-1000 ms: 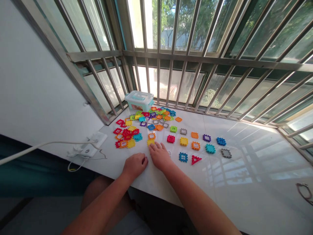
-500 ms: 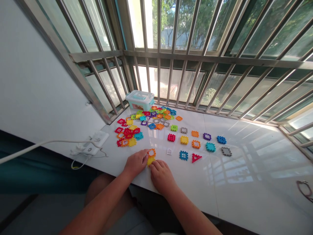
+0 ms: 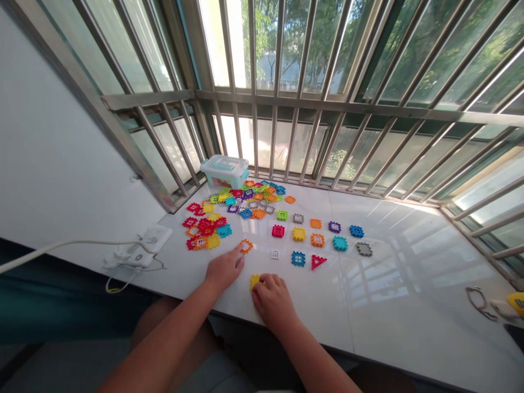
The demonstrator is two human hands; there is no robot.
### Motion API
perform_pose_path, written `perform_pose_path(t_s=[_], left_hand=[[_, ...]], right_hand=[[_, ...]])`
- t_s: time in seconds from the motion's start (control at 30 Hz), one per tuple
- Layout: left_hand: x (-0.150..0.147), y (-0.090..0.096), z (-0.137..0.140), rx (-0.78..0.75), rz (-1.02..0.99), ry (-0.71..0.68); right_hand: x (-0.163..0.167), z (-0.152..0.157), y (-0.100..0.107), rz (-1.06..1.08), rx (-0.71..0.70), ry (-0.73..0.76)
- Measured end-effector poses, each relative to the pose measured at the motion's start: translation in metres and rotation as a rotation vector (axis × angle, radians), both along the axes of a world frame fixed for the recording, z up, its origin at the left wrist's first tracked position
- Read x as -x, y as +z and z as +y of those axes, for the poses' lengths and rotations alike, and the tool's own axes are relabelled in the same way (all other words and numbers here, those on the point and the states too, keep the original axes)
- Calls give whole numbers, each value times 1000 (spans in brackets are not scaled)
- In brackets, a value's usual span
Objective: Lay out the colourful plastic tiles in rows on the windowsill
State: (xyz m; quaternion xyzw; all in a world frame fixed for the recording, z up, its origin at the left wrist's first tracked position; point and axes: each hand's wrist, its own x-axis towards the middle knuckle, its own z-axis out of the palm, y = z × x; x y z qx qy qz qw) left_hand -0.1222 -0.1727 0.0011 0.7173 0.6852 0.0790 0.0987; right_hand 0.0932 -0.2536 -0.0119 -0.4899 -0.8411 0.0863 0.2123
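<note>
surface: glossy white counter (image 3: 388,316) in a window corner, fenced by metal bars (image 3: 298,105).
box: pale, with a see-through lid (image 3: 225,170); stands at the far corner against the bars. use as landmark for all positions below.
orange piece: notched, with a pale window insert (image 3: 246,246); lies flat, nearer the person than the box and slightly to its right.
yellow piece: notched (image 3: 255,281); farther from the box than the orange piece, close to the counter's near edge, partly covered.
left hand: (image 3: 224,270) fingers stretched forward from the near side toward the box, fingertips at the orange piece's near left edge; no grip visible, contact appears light.
right hand: (image 3: 273,300) fingers curled over the right side of the yellow piece, grasping it; thumb placement is only partly visible.
change: half a second ago both pieces sat together between the hands; now they lie well apart, orange closer to the box, yellow farther from it.
meaning: judged from this, the pair is separated and each hand attends to one piece.
heap: mixed colours (image 3: 206,226), spread from the box's front toward the person.
spaced pieces: right of and nearer than the box, including a small white grid (image 3: 275,254), a blue square (image 3: 298,258) and a red triangle (image 3: 321,260).
power strip: (image 3: 154,242) left of and nearer than the box, cables attached.
</note>
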Motion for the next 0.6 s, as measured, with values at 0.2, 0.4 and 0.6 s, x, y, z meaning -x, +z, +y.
perform_pose_path(t_s=[0.2,0.4,0.6], left_hand=[[-24,11,34,39,40,49],[-38,12,50,30,77,91],[-40,11,54,15,87,119]], right_hand=[[-53,-15,10,58,134,-9],[-92,-12,28,-37,282,81],[-118,16,53,6,216,92]])
